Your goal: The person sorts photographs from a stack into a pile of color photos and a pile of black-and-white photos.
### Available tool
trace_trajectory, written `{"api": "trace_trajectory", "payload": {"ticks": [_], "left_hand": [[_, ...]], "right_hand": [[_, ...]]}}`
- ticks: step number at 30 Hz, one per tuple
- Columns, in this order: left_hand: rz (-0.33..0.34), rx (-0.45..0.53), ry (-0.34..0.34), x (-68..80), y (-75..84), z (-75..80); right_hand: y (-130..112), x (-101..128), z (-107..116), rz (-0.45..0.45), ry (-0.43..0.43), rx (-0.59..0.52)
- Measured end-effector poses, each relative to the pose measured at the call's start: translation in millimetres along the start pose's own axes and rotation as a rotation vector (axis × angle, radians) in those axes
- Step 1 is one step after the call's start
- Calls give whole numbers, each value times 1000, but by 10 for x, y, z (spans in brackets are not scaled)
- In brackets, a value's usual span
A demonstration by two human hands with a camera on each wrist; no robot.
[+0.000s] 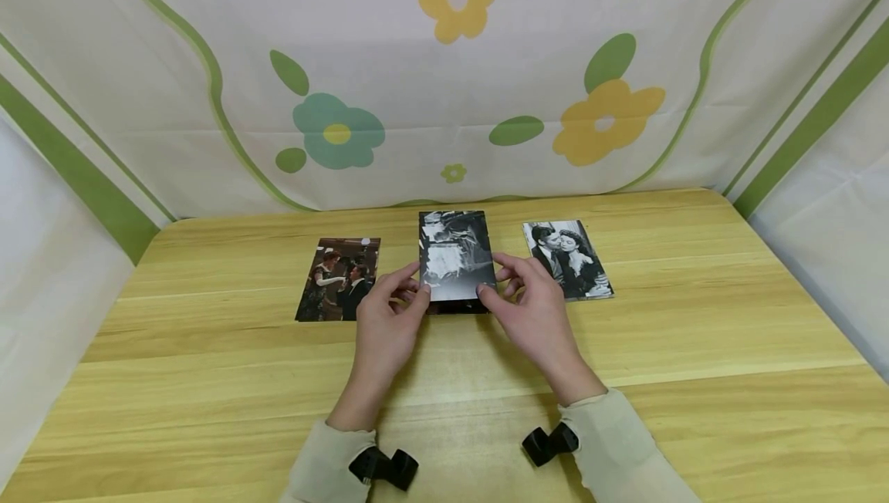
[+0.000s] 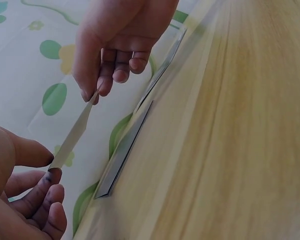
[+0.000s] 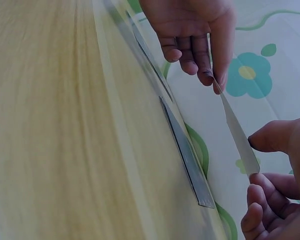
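Note:
I hold a black-and-white photo between both hands, lifted a little off the wooden table. My left hand pinches its lower left edge and my right hand pinches its lower right edge. In the left wrist view the held photo shows edge-on, between my left hand and right hand. The right wrist view shows the same photo between my right hand and left hand. A dark edge shows just beneath it.
A colour photo lies flat on the left and a black-and-white photo of a couple on the right. A flat photo lies below the held one. A flowered cloth hangs behind and at both sides.

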State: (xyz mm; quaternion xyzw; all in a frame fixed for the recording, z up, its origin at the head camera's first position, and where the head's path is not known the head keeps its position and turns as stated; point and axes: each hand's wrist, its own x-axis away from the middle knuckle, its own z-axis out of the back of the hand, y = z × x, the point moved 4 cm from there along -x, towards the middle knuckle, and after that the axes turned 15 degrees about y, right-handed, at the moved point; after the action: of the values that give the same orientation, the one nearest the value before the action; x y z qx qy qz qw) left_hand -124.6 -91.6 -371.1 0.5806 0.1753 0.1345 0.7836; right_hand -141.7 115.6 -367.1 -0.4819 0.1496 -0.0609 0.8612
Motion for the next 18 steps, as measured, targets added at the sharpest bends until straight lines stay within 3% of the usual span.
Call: {"api": "trace_trajectory", "payload": {"ticks": [18], "left_hand": [[-4, 0, 14, 2, -8, -4]], "right_hand": [[14, 6, -10, -4, -9, -16]]}}
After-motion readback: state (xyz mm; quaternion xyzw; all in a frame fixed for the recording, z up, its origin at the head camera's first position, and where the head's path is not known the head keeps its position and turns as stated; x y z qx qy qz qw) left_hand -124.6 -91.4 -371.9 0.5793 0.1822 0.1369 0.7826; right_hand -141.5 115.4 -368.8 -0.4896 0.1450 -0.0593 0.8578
